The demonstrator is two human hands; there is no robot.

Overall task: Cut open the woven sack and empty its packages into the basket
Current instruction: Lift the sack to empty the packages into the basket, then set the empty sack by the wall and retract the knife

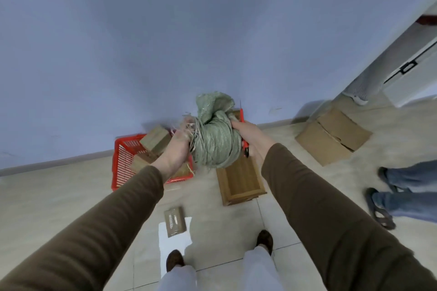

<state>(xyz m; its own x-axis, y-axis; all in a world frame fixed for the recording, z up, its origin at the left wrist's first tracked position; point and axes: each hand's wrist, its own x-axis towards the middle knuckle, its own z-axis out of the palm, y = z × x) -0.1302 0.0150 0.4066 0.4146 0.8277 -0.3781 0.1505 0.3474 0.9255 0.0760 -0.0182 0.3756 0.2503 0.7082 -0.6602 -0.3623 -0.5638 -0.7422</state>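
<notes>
Standing over a pale tiled floor (71, 196) against a blue-grey wall (118, 30). Holding the bundled green woven plastic sack (214, 139) aloft, between both hands and well above the floor. Hanging just right of the red slotted plastic basket (123, 163), which lies below and to the left against the wall with brown rectangular packages (156, 140) already inside. Keeping the sack's long axis roughly upright, twisted neck on top, frayed cut strands trailing toward the left side. Gripping the frayed side with the left hand (176, 149), fingers curled into the strands. Cupping the opposite side with the right hand (246, 133), with red-handled cutters (243, 134) held against the palm; exact finger positions unclear. Judging the left hand nearer the basket, so tipping calls for a leftward, downward swing. Noting one small brown package (174, 221) lying on the floor, well outside the basket.
</notes>
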